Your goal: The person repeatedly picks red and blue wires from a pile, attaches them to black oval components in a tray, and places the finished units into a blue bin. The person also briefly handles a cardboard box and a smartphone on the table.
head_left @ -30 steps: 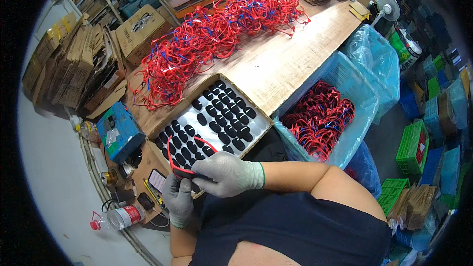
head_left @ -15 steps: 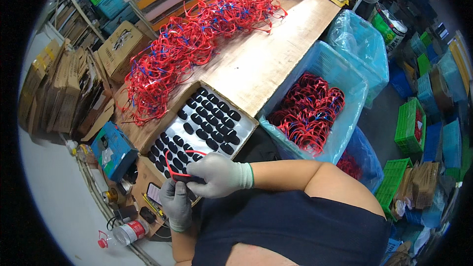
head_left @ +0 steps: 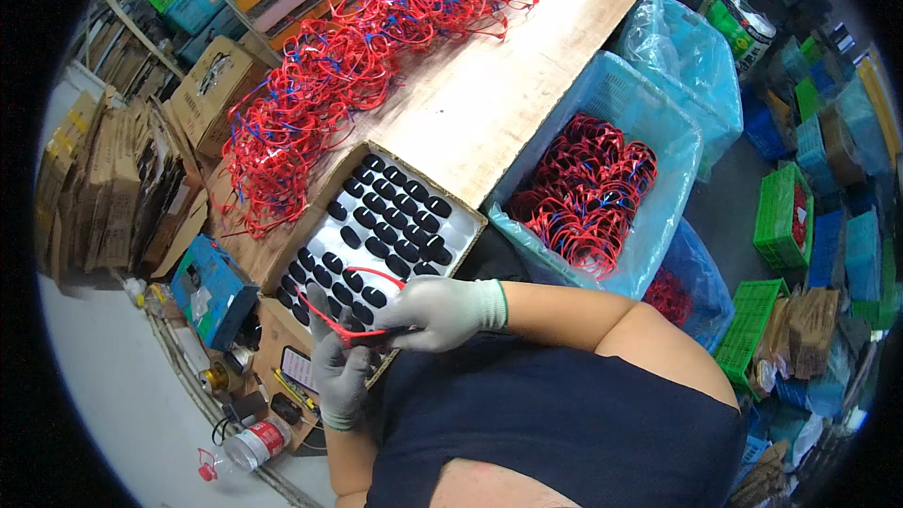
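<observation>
A pair of red glasses (head_left: 356, 331) is between my gloved hands, its temples pointing away from me over a shallow cardboard box (head_left: 468, 246). My left hand (head_left: 340, 384) grips the frame front from below, fingers and thumb closed on it. At the frame's right end, my right hand (head_left: 438, 314) holds on with bent fingers, which partly hide a dark lens area. Rows of loose black lenses (head_left: 383, 231) lie on white sheeting inside the box, just beyond both hands.
A long heap of red-and-blue glasses frames (head_left: 324, 75) covers the table's far left side. To the right stands a lined blue crate (head_left: 687, 146) holding more glasses (head_left: 593, 188). A phone (head_left: 299, 369), a blue box (head_left: 214, 292) and a plastic bottle (head_left: 256, 444) are at left.
My right hand has shifted slightly right, and the glasses have turned so that their front shows lower and wider between my hands. The whole view has shifted slightly.
</observation>
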Demonstrator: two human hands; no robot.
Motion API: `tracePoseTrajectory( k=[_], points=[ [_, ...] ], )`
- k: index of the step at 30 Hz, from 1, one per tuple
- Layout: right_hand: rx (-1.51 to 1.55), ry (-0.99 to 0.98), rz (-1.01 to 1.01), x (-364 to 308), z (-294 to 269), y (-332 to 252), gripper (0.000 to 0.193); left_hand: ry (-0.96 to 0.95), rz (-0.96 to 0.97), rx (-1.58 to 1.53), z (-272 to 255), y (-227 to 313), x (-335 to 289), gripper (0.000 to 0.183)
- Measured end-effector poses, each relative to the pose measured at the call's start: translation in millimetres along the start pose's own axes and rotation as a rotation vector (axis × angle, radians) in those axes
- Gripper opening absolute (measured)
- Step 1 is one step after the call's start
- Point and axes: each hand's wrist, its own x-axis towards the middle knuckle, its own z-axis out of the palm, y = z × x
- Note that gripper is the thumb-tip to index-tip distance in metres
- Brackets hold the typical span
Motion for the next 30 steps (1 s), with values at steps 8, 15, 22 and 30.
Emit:
tracePoseTrajectory(
  k=[8, 15, 22, 30],
  points=[
    [-0.015, -0.167, -0.122, -3, -14, 0, 0.024, 0.012, -0.023, 0.004, 5, -3, -19, 0.02],
    [-0.428, -0.124, -0.066, -9, 9, 27, 0.017, 0.039, -0.155, 0.29, -5, -17, -54, 0.023],
    [-0.861, -0.191, 0.233, -11, 8, 102, 0.015, 0.21, -0.218, 0.21, -36, -43, -91, 0.027],
    [-0.83, 0.048, 0.295, 17, 24, 79, 0.018, 0.216, -0.225, -0.008, -88, -89, -66, 0.028]
  ],
)
